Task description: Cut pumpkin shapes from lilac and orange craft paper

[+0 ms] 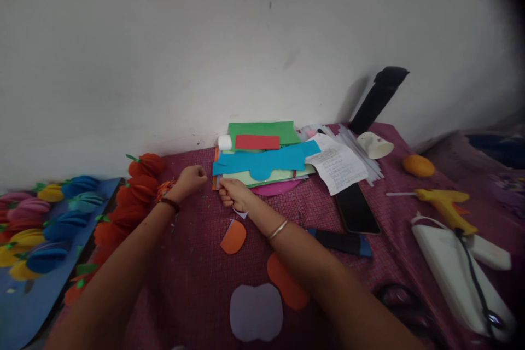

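My left hand (pixel 189 181) is held above the cloth with its fingers curled closed; whatever it may pinch is too small to see. A short gap away, my right hand (pixel 234 193) is also closed, beside the stack of coloured sheets. A small pale scrap (pixel 241 213) shows just under its fingers, and I cannot tell whether the hand holds it. Below lie a folded orange paper piece (pixel 233 237), a second orange cutout (pixel 287 284) partly under my right forearm, and a greyish-lilac apple-like cutout (pixel 256 313).
Red paper pumpkins (pixel 133 202) line the left edge, beside a blue board (pixel 24 306) of coloured ones. At the back are a blue sheet (pixel 266 159), a handwritten paper (pixel 336 163) and a phone (pixel 357 209). A yellow glue gun (pixel 445 202) and white power strip (pixel 455 273) lie right.
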The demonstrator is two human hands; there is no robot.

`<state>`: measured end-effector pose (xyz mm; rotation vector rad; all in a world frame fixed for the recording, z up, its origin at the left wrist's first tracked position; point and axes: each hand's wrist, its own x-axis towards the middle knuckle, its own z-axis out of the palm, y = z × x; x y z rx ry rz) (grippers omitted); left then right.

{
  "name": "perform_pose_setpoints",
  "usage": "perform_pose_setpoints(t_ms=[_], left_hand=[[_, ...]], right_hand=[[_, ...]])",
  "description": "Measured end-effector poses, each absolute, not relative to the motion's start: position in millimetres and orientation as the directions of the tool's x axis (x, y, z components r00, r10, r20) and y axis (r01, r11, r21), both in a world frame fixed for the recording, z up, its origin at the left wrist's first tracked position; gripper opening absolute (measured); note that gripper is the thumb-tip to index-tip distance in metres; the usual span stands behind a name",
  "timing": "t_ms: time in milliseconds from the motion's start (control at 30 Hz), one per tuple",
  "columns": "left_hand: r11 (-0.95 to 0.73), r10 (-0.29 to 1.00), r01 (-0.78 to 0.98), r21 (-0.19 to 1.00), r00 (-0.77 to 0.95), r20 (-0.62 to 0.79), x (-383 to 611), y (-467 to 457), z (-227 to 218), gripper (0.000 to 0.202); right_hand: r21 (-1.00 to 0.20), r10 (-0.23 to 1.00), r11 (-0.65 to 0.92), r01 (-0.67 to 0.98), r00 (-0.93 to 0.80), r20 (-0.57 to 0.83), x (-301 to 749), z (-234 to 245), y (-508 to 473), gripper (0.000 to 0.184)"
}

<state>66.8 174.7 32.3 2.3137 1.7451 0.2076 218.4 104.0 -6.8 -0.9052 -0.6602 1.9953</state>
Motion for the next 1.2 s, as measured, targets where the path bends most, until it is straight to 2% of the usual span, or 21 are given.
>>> perform_pose_setpoints(t_ms=[67,233,333,433,533,600,700,767,933,1200], left_hand=[[-0.288,0.947,0.899,0.33,0.319,-0.045,69,167,40,0.013],[-0.278,0.911,0.75,0.6,0.404,-0.083,93,144,42,0.013],[-0.256,0.919,0.729,0.635,0.387,-0.074,101,138,42,0.015],[-0.225,0.923,0.715,0.662,0.375,-0.09,91,140,49,0.025],[-0.155,0.96,0.715,0.681,0.271,-0.067,72,146,55,0.035],[-0.186,0.967,0.782,0.595,0.253,-0.03,63,150,53,0.034],[-0.38,0.915,0.874,0.302,0.404,-0.019,61,153,41,0.026],[-0.476,0.87,0.861,0.179,0.49,-0.044,65,154,32,0.022],[-0.53,0.836,0.841,0.103,0.539,-0.098,73,156,20,0.022],[-0.439,0.886,0.897,0.047,0.441,-0.143,77,168,11,0.022]], right_hand=[[-0.71,0.842,-0.525,-0.469,-0.407,-0.354,218,-6,104,0.032],[-0.697,0.848,-0.518,-0.496,-0.405,-0.342,218,-6,103,0.034],[-0.696,0.86,-0.501,-0.514,-0.387,-0.333,218,-5,102,0.033],[-0.684,0.866,-0.492,-0.538,-0.38,-0.324,219,-5,101,0.033],[-0.671,0.86,-0.503,-0.545,-0.393,-0.325,220,-6,102,0.031],[-0.666,0.857,-0.507,-0.547,-0.401,-0.323,221,-6,102,0.03],[-0.671,0.861,-0.499,-0.549,-0.402,-0.312,222,-5,101,0.03],[-0.677,0.863,-0.494,-0.546,-0.402,-0.306,222,-5,101,0.029],[-0.686,0.857,-0.501,-0.528,-0.41,-0.311,222,-5,101,0.027],[-0.699,0.857,-0.501,-0.51,-0.405,-0.318,221,-4,101,0.027]])
